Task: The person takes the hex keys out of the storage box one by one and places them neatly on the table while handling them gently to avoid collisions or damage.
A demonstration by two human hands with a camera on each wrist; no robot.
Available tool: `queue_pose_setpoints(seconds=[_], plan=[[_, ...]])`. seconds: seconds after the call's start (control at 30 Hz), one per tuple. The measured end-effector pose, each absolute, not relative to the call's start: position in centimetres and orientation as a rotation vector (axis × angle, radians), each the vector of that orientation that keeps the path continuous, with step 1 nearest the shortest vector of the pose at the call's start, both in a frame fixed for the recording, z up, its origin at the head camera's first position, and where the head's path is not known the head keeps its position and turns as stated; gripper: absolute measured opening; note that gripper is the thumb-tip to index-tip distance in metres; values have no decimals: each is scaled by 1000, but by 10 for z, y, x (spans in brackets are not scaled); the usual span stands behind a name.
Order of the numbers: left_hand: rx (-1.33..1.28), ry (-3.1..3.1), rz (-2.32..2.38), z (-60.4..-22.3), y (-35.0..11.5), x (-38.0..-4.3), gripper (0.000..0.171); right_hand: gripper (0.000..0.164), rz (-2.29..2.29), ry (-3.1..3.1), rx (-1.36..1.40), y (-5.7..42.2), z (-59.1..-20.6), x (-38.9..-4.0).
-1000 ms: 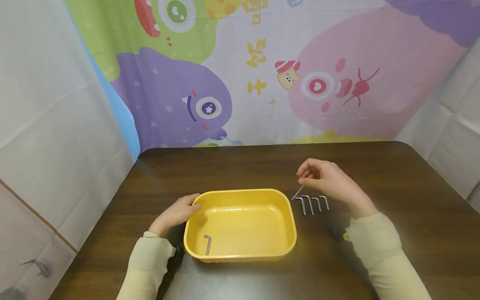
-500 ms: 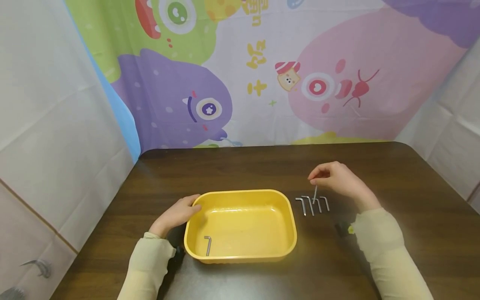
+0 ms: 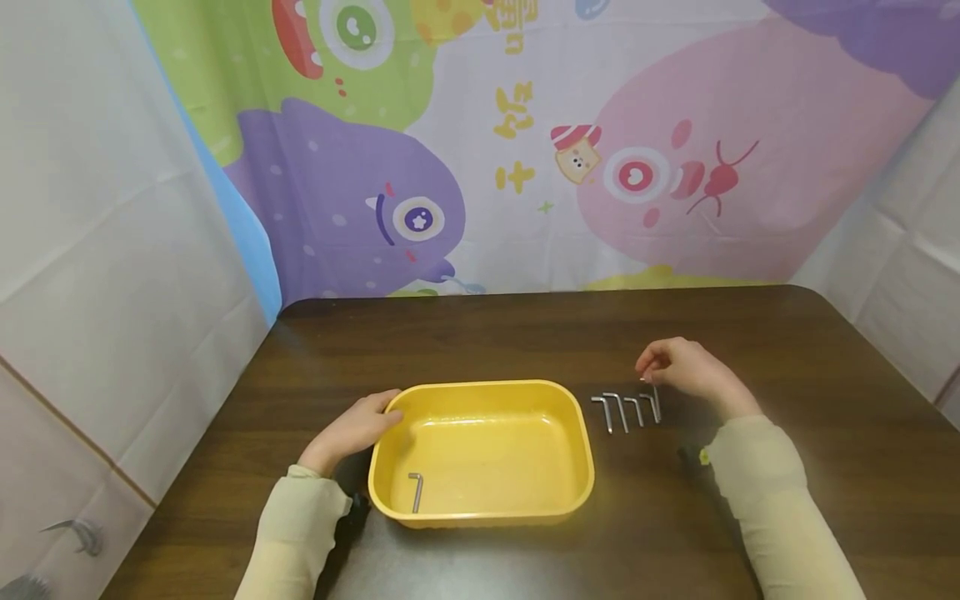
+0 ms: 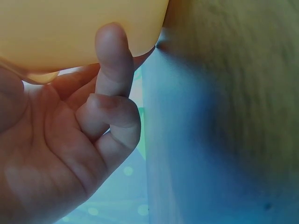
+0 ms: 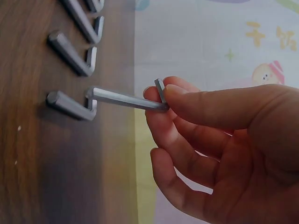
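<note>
My right hand (image 3: 686, 368) pinches a hex key (image 5: 128, 99) between thumb and fingertips, close to its bend. The key's long arm points down, its lower end right at the rightmost of several hex keys lying in a row. That rightmost key (image 5: 70, 106) lies on the table, as does the one beside it (image 5: 70, 53). My left hand (image 3: 352, 429) grips the far left corner of a yellow plastic tray (image 3: 495, 458), thumb at the rim and fingers against the outer wall (image 4: 60, 32). One hex key (image 3: 417, 492) lies inside the tray, near its front left corner.
The dark wooden table (image 3: 465, 333) has rounded back corners. Behind it hangs a curtain (image 3: 517, 233) printed with cartoon monsters. Pale panels stand at both sides. The row of keys lies just right of the tray.
My right hand has moved right along the row with the hex key, from the left end to the rightmost key, and lower. The left hand and tray stay put.
</note>
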State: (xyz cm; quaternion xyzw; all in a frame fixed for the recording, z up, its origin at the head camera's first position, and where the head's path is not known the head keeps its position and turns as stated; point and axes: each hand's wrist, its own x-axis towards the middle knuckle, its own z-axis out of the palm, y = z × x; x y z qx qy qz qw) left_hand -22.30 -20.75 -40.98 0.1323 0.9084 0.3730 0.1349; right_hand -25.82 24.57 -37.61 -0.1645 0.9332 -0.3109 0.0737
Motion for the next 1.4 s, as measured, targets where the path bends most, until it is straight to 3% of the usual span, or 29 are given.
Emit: queue_pose_setpoints(seconds=[1.0, 1.4], plan=[[352, 2631, 1057, -408, -206, -223, 22, 21, -937, 2787, -336, 259, -407, -271], [351, 2646, 1049, -411, -207, -224, 25, 16, -811, 2844, -278, 257, -405, -270]])
